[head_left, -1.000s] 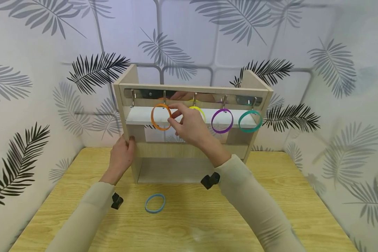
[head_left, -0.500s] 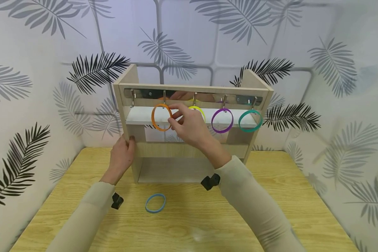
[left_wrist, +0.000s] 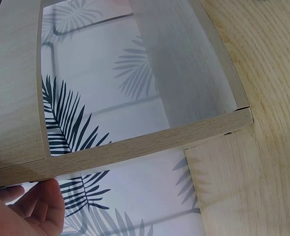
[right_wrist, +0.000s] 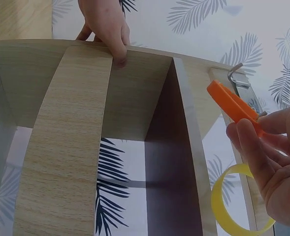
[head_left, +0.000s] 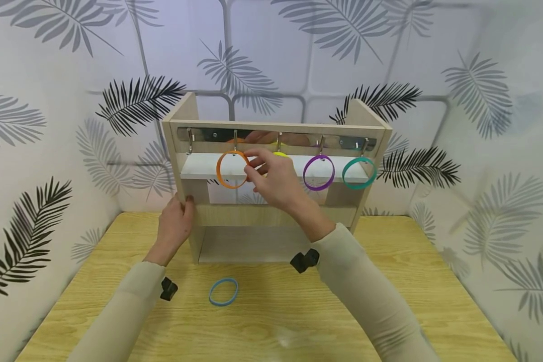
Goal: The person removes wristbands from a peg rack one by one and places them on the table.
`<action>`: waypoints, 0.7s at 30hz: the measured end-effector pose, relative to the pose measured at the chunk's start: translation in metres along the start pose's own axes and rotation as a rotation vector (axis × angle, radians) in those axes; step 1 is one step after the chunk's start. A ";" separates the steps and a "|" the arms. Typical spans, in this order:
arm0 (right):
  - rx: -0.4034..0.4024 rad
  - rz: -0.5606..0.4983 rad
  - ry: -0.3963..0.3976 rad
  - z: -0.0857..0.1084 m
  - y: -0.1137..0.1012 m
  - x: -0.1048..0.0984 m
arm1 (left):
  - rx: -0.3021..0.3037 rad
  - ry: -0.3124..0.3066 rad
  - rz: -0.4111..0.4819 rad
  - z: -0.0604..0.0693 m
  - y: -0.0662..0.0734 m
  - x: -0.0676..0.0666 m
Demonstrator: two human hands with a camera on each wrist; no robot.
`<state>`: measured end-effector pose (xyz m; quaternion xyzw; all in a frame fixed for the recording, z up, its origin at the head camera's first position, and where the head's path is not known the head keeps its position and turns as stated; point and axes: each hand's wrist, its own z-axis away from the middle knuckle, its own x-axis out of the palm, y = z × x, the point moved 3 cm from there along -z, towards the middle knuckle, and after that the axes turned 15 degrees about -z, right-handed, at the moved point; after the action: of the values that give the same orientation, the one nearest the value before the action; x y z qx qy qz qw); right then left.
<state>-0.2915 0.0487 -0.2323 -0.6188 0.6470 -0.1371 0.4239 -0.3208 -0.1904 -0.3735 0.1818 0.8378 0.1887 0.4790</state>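
Observation:
My right hand (head_left: 273,176) pinches the right edge of an orange silicone wristband (head_left: 219,171) between thumb and fingers. The wristband's top meets the second hook (head_left: 236,138) from the left; in the right wrist view, a hook tip shows between the band and the fingers. My left hand (head_left: 175,221) grips the left side panel (head_left: 174,156) of a small wooden shelf, thumb on the inner face and fingers outside. Behind the right hand hangs a yellow wristband (right_wrist: 222,206), mostly hidden in the head view. Purple (head_left: 305,176) and teal (head_left: 345,176) wristbands hang from hooks further right.
A light-blue wristband (head_left: 211,296) lies on the wood-grain table (head_left: 271,322) in front of the shelf. The leftmost hook (head_left: 190,141) bears no band. Leaf-patterned walls (head_left: 262,45) stand behind and at both sides.
My right hand has shifted very slightly to the right, and the orange wristband's right edge has moved with it. My left hand stays on the side panel.

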 end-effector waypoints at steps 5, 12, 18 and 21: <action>0.000 -0.041 0.016 0.000 -0.001 -0.001 | -0.001 0.000 0.006 0.000 0.000 0.000; -0.002 -0.084 0.011 0.001 -0.001 -0.001 | -0.001 0.002 0.012 0.000 0.000 0.000; -0.002 -0.113 0.008 0.003 -0.002 -0.003 | 0.002 0.008 0.004 0.000 -0.001 0.002; 0.010 -0.143 0.010 0.004 -0.004 -0.004 | 0.001 0.009 0.003 0.000 -0.001 0.002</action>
<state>-0.2864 0.0527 -0.2310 -0.6608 0.6024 -0.1733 0.4128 -0.3219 -0.1903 -0.3749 0.1825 0.8398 0.1900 0.4748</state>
